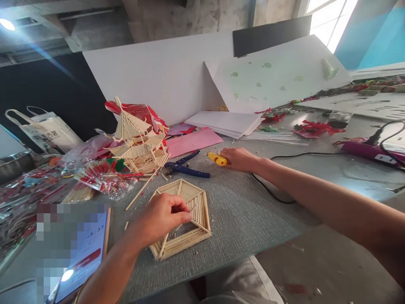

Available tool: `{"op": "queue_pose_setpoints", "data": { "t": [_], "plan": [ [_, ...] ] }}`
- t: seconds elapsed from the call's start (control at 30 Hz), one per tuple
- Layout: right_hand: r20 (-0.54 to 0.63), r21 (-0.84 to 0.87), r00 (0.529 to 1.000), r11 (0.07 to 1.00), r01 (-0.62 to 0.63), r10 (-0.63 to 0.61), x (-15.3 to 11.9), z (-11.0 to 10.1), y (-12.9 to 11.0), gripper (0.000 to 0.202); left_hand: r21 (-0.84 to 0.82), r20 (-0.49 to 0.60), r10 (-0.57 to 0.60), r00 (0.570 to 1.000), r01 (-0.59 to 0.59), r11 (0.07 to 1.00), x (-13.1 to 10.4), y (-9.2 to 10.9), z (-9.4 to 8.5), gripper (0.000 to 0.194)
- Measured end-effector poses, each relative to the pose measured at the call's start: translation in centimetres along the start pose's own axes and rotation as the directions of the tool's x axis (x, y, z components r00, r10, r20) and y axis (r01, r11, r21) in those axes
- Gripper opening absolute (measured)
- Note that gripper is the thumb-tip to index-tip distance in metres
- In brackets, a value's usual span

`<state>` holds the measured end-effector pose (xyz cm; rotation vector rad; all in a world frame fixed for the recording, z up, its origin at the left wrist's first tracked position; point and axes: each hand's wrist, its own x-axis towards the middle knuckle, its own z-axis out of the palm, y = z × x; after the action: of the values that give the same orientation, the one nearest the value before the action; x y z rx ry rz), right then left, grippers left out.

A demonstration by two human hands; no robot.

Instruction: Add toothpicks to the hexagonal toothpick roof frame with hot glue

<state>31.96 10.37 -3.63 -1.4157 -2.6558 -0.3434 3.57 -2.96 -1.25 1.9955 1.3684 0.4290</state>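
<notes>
A flat hexagonal panel of thin wooden sticks (199, 211) lies on the table; some of its triangular sections are filled with sticks, and one at the front is open in the middle. Above it, my left hand (161, 217) is closed in a pinch on a short thin stick (193, 207), partly hidden by the fingers. Farther off, my right hand (237, 159) wraps round a yellow glue gun (217, 159), which is low over the table with much of its body covered. Blue-handled cutters (186, 168) rest between the panel and a pagoda-shaped stick model (139, 143).
Plastic-wrapped bundles of sticks (107, 179) crowd the left side, near a phone or tablet (84, 253). White boards (224, 122) and pink paper (194, 141) lie at the back. A black cable (268, 192) runs beneath my right forearm; a purple power strip (370, 150) is at right.
</notes>
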Motion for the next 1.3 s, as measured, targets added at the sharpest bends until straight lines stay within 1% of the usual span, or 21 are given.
{"op": "queue_pose_setpoints", "data": {
  "t": [0.07,0.23,0.33,0.43,0.53,0.63,0.8,0.9,1.1,1.23,1.3],
  "plan": [
    [-0.005,0.014,1.000,1.000,0.005,-0.005,0.0,0.2,0.1,0.033,0.026,0.018,0.008,1.000,-0.008,1.000,-0.1,-0.4,0.2,0.015],
    [-0.005,0.015,1.000,1.000,0.012,-0.012,0.2,0.5,0.4,0.033,-0.035,0.057,0.067,0.996,-0.065,0.997,-0.4,-0.8,0.2,0.015],
    [0.003,0.015,1.000,1.000,0.021,-0.021,0.3,0.7,0.4,0.036,-0.031,0.082,0.063,0.995,-0.061,0.998,-0.4,-0.9,0.3,0.012],
    [0.000,0.023,0.999,0.999,0.036,-0.036,0.3,0.8,0.5,0.039,-0.060,0.079,0.061,0.995,-0.056,0.997,-0.4,-1.0,0.4,0.009],
    [-0.008,0.030,0.999,0.999,0.043,-0.043,0.3,0.9,0.6,0.039,-0.101,0.048,0.091,0.995,-0.086,0.991,-0.3,-1.1,0.5,0.011],
    [-0.011,0.032,0.999,0.999,0.042,-0.042,0.3,1.0,0.7,0.039,-0.068,0.036,0.113,0.993,-0.110,0.992,-0.4,-1.2,0.5,0.014],
    [0.010,0.043,0.999,0.998,0.035,-0.036,0.3,0.8,0.6,0.042,0.059,0.076,0.094,0.993,-0.098,0.993,-0.7,-1.3,0.5,0.017],
    [0.011,0.048,0.999,0.998,0.035,-0.035,0.3,0.7,0.5,0.044,0.057,0.093,0.095,0.991,-0.101,0.993,-0.7,-1.5,0.6,0.018],
    [0.000,0.045,0.999,0.998,0.044,-0.044,0.3,0.9,0.7,0.045,0.054,0.093,0.102,0.990,-0.107,0.993,-0.9,-1.7,0.6,0.019],
    [0.000,0.046,0.999,0.998,0.050,-0.050,0.3,0.9,0.7,0.044,0.123,0.061,0.126,0.990,-0.133,0.983,-1.1,-1.2,0.7,0.023],
    [-0.001,0.040,0.999,0.998,0.052,-0.052,0.3,0.9,0.7,0.044,0.175,0.076,0.120,0.990,-0.132,0.976,-1.2,-1.0,0.7,0.024]
  ]
}}
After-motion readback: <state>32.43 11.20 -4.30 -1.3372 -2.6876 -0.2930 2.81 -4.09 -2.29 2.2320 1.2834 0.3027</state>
